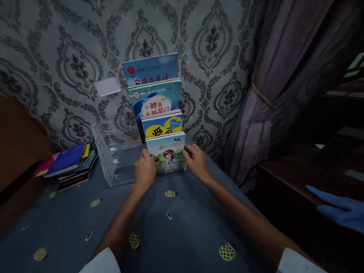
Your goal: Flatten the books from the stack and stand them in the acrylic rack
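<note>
A clear tiered book rack (108, 164) stands against the wall, with books upright in its right half. At the front is a thin picture book (167, 154) with a girl on its green and white cover. My left hand (145, 169) is closed at that book's left edge, fingers curled. On the opposite edge, my right hand (196, 158) pinches it between thumb and fingers. Behind it rise a yellow and blue book (162, 125), a teal book (156, 98) and a taller blue book (152, 69). Their lower parts are hidden.
To the left of the rack lies a pile of books (69, 161) on the dark blue patterned tablecloth (112, 219). A white card (107, 87) is on the wall. At right are a tied purple curtain (250, 117) and a blue glove (354, 215) over dark furniture.
</note>
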`<state>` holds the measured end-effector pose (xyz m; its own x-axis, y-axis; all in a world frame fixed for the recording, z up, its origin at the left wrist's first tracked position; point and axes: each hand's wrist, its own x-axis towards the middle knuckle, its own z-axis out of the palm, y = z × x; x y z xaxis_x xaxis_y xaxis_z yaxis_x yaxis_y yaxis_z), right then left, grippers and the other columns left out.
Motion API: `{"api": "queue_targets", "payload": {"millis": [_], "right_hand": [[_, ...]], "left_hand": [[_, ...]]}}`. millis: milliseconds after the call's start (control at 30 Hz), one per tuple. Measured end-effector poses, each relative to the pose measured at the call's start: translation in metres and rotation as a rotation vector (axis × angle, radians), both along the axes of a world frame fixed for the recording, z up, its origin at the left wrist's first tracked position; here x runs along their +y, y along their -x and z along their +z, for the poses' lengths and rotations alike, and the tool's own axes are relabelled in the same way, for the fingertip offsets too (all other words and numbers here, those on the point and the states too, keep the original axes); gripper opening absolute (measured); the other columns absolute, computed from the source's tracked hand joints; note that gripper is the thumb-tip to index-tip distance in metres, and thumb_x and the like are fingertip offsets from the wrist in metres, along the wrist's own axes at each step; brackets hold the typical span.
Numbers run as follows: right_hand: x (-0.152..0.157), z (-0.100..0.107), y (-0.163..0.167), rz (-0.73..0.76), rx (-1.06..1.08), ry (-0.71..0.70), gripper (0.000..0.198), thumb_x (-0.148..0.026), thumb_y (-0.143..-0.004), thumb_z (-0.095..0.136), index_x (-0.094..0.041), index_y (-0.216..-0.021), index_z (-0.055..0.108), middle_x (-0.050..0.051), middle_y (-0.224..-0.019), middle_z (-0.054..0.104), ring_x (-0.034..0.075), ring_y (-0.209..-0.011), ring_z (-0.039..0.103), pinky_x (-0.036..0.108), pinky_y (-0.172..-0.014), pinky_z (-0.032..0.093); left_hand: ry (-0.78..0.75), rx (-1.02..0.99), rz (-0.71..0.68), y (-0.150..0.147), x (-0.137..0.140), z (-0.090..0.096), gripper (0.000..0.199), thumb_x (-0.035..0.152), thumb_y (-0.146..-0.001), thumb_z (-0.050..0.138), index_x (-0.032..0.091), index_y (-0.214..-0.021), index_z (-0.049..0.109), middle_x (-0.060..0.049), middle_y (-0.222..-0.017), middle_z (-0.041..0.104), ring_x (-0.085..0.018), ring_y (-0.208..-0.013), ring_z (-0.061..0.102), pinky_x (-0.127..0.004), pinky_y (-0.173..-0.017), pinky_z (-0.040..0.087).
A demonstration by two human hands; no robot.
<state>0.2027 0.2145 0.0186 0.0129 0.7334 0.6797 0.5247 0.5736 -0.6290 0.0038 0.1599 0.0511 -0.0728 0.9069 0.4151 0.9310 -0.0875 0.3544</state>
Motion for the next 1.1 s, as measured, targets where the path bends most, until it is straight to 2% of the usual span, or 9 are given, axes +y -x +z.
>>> {"api": "queue_targets", "payload": {"millis": [1100], "right_hand": [[-0.0038,0.0010,-0.0021,0.002,0.012,0.005,0.037,-0.027,-0.086,0.048,-0.018,-0.113,0.072,0.006,-0.083,0.062,0.024,-0.080,0.060,0.036,-0.070,0.050]], "left_hand": [[0.028,-0.015,-0.003,-0.0009,-0.0037,0.0030,0.011,0.017,-0.100,0.037,0.018,-0.110,0.041,-0.017,-0.113,0.065,-0.028,-0.101,0.067,-0.037,-0.082,0.050]]}}
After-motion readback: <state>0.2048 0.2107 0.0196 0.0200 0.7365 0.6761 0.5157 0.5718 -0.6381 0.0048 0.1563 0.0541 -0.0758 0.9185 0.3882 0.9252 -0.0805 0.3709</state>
